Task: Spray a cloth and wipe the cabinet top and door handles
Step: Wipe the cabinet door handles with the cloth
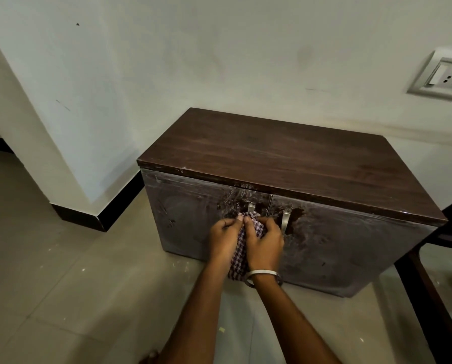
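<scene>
A low dark wooden cabinet (285, 158) stands against the wall, its two doors covered in crinkled plastic film. A checked maroon and white cloth (242, 248) is wrapped around the left door's metal handle (251, 207). My left hand (223, 239) pinches the cloth from the left. My right hand (265, 241), with a silver bangle at the wrist, grips it from the right. The lower part of that handle is hidden under cloth and hands. The right door's handle (286, 220) is bare, just right of my right hand. No spray bottle is in view.
A white wall with a socket plate (441, 76) rises behind the cabinet. A wall corner with black skirting (98, 219) juts out on the left. Dark furniture legs (429, 292) stand at the right. Beige floor tiles (75, 285) carry small specks.
</scene>
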The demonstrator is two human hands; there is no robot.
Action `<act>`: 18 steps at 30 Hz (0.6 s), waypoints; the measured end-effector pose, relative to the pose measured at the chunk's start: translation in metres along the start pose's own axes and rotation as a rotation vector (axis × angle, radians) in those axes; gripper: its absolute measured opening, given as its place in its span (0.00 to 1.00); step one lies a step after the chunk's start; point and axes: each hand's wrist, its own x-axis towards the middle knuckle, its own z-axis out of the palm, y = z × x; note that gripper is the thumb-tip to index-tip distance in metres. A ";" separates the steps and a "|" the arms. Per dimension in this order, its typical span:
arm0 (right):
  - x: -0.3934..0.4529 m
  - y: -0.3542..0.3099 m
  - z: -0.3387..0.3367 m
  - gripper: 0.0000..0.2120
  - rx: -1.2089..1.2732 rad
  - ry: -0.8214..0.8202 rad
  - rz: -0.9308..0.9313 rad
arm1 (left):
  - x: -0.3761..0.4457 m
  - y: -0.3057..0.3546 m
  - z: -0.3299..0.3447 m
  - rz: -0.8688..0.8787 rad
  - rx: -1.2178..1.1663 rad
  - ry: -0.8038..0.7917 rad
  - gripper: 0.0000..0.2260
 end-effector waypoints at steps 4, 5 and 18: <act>0.007 -0.005 0.000 0.13 -0.019 0.017 -0.006 | 0.002 0.005 0.001 0.006 -0.038 0.006 0.08; 0.009 -0.006 0.000 0.12 -0.015 0.020 -0.006 | 0.003 0.006 0.002 0.016 -0.045 0.007 0.08; 0.003 0.020 0.002 0.08 -0.050 -0.090 0.052 | 0.007 -0.022 0.004 -0.012 0.082 0.035 0.09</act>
